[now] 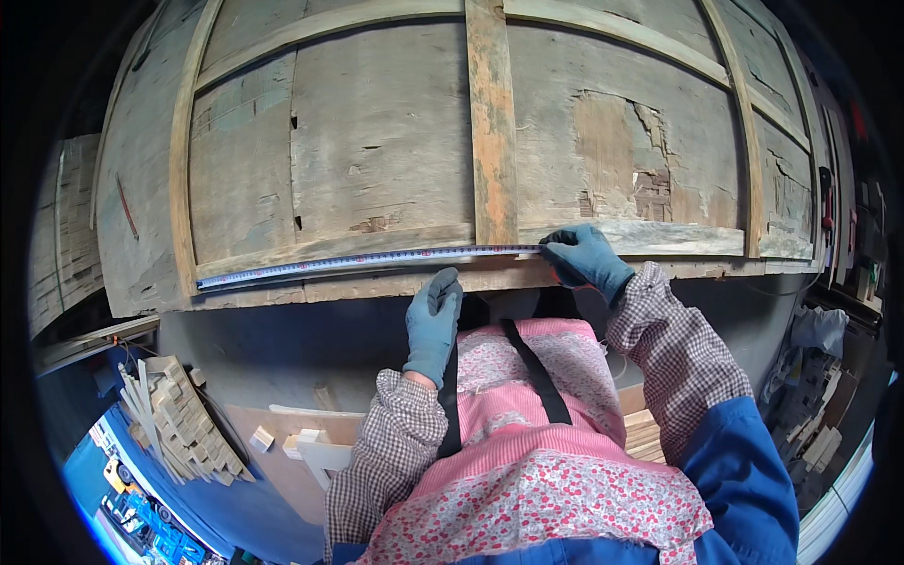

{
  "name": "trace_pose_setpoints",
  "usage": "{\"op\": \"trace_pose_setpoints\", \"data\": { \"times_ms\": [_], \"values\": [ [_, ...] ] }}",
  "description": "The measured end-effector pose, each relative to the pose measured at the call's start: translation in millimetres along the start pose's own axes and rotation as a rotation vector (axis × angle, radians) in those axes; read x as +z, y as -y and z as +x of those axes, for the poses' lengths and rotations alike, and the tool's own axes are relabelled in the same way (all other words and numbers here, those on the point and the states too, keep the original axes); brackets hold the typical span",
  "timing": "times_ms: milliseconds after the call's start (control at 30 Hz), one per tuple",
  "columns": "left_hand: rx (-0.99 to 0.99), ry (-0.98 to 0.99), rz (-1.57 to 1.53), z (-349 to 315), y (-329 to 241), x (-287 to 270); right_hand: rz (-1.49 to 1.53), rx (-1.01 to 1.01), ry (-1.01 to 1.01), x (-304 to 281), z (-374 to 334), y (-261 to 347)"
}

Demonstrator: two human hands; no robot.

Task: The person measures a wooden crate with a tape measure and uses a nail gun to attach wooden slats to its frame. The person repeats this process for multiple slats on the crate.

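Observation:
A long tape measure blade [377, 259], white and blue with markings, lies extended along the near wooden rail of a large plywood panel. Its left end sits by the panel's left upright strip. At the other end, my right hand [586, 262], in a blue-grey work glove, is closed on the tape with thumb and fingers pinched together. Something dark reddish shows under that palm; I cannot make out what it is. Just below the panel's near edge, my left hand [435, 320], gloved likewise, hovers with its fingers loosely stretched upward, holding nothing and apart from the tape.
The worn plywood panel [386, 141] has several wooden strips, including an orange-stained middle one [492, 122]. A thin red pencil-like stick [126, 207] lies at its left. Stacked wood blocks [188, 414] are on the lower left, with more scrap wood [810, 414] at right.

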State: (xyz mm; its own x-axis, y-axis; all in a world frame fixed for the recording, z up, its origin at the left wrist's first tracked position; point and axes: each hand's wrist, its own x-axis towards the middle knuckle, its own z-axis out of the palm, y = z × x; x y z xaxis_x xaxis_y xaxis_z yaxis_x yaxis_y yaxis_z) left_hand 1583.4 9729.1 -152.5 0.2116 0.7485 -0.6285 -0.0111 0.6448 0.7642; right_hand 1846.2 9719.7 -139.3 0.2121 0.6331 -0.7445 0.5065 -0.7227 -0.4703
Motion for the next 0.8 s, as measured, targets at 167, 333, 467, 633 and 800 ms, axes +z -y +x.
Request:
{"op": "trace_pose_setpoints", "data": {
  "times_ms": [167, 333, 467, 633, 800],
  "values": [
    [-0.005, -0.037, -0.006, 4, -4, 26, 0.065, 0.077, 0.069, -7, -2, 9],
    [0.021, -0.057, -0.014, 8, 9, 32, -0.017, 0.016, 0.007, -5, -1, 9],
    [0.074, -0.06, 0.155, 13, 25, 29, 0.021, 0.038, 0.043, -6, 2, 6],
    [0.126, -0.014, 0.34, 18, 31, 26, 0.025, 0.077, 0.078, -9, 1, 12],
    [0.194, 0.029, 0.396, 17, 27, 24, 0.009, 0.068, 0.06, -5, 6, 4]
  ]
}}
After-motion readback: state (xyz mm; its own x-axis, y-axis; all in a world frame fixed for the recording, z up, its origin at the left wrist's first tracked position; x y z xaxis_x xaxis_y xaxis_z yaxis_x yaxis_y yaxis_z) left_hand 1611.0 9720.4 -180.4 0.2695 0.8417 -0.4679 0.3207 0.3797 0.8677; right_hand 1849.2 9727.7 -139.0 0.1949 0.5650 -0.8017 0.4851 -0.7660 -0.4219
